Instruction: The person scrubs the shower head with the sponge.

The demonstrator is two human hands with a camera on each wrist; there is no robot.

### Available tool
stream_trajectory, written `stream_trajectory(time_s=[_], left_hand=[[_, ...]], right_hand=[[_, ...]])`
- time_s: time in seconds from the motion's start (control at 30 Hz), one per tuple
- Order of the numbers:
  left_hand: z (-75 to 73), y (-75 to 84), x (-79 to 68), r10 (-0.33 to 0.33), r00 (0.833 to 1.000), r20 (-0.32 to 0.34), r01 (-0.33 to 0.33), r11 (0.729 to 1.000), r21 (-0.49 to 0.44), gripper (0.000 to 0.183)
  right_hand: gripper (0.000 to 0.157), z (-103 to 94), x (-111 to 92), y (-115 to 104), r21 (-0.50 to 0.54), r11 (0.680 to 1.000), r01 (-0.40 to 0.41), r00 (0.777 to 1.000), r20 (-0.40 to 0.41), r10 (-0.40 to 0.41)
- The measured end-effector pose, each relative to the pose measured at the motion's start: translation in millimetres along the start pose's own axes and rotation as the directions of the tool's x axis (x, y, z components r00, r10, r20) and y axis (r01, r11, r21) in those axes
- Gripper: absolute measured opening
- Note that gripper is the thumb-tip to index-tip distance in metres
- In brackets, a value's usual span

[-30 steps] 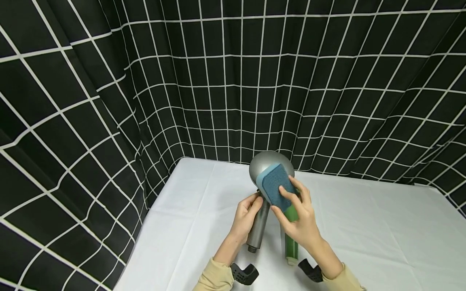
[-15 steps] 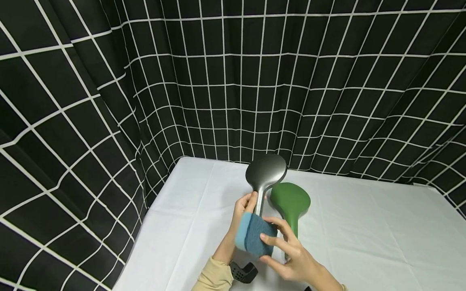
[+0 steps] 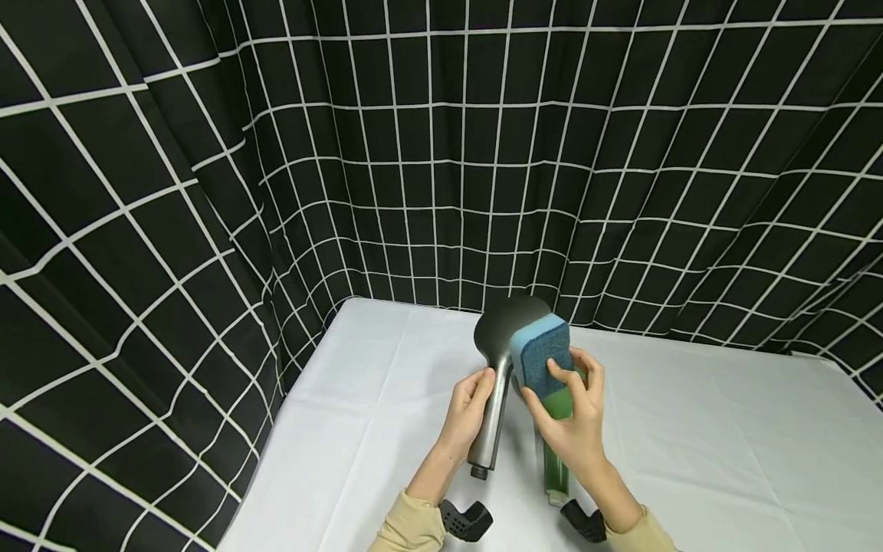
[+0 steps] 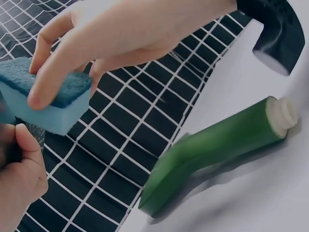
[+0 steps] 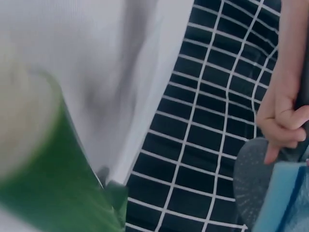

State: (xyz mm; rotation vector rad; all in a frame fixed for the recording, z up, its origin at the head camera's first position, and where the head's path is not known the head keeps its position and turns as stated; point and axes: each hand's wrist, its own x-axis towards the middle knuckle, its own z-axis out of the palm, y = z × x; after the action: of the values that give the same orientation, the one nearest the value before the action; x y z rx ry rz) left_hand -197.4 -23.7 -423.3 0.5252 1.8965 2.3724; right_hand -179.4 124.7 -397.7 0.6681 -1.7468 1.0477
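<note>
My left hand (image 3: 464, 410) grips a grey handheld shower head (image 3: 509, 326) where the handle meets the round head. It is held up over the table, threaded end toward me, and its dotted spray face (image 5: 248, 179) shows in the right wrist view. Between thumb and fingers, my right hand (image 3: 579, 422) holds a two-layer blue sponge (image 3: 548, 356), which overlaps the right side of the head and neck. A green shower head (image 4: 217, 140) with a pale threaded end lies on the table below; in the head view the right hand and sponge hide much of it.
A white cloth covers the table (image 3: 345, 414). Black curtains (image 3: 414, 184) with a white grid hang behind it and along both sides. Each wrist carries a black mount (image 3: 466, 521).
The sponge went from the grey head down over the handle, then back up beside the head. The left hand kept its grip while the shower head tilted slightly.
</note>
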Motion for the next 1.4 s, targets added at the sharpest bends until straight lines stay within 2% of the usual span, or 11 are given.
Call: stream_trajectory(time_s=[0.13,0.33,0.53,0.6,0.67,0.77,0.87,0.93,1.03,1.2,1.4], left_hand=[[1.7,-0.5,-0.4,0.006,1.0,-0.029,-0.006,1.0,0.006,0.039],[3.4,2.2,-3.0,0.028,0.997,-0.076,-0.029,0.999,-0.015,0.039],[5.4,24.9,-7.9,0.025,0.987,-0.157,-0.018,0.999,0.042,0.036],[5.5,24.5,-7.6,0.022,0.982,-0.188,-0.011,0.998,0.061,0.034],[6.1,21.9,-7.1,0.017,0.976,-0.216,-0.002,0.998,0.07,0.032],[4.8,14.3,-6.5,0.034,0.97,-0.24,-0.006,0.993,0.118,0.031],[0.1,0.7,-4.9,0.077,0.961,-0.267,-0.022,0.979,0.204,0.028],[-5.5,-14.0,-1.8,0.093,0.951,-0.296,-0.017,0.968,0.25,0.025],[-14.1,-35.8,2.7,0.098,0.945,-0.311,-0.002,0.956,0.294,0.026],[-23.1,-57.8,6.2,0.097,0.941,-0.325,0.033,0.927,0.373,0.03],[-24.5,-66.3,5.4,0.087,0.938,-0.337,0.073,0.897,0.435,0.033]], right_hand=[[0.045,-4.5,-5,-8,0.119,0.992,-0.047,0.989,0.141,0.03],[0.036,-15.3,-28,-12,0.401,0.903,-0.153,0.928,0.374,-0.009],[0.039,-26.4,-49,-37,0.339,0.933,-0.12,0.847,0.525,-0.081],[0.039,-28.2,-50,-45,0.34,0.933,-0.117,0.834,0.543,-0.093],[0.042,-30.0,-50,-45,0.356,0.927,-0.12,0.838,0.537,-0.098],[0.05,-36.6,-50,-33,0.36,0.92,-0.157,0.873,0.486,-0.042],[0.059,-50.4,-47,-17,0.234,0.94,-0.247,0.894,0.43,0.127],[0.06,-62.1,-44,-9,0.061,0.942,-0.33,0.88,0.381,0.284],[0.055,-80.0,-39,1,-0.237,0.869,-0.434,0.814,0.309,0.491],[0.057,-103.3,-38,18,-0.525,0.685,-0.505,0.682,0.244,0.69],[0.073,-122.1,-40,39,-0.693,0.469,-0.547,0.432,0.246,0.868]])
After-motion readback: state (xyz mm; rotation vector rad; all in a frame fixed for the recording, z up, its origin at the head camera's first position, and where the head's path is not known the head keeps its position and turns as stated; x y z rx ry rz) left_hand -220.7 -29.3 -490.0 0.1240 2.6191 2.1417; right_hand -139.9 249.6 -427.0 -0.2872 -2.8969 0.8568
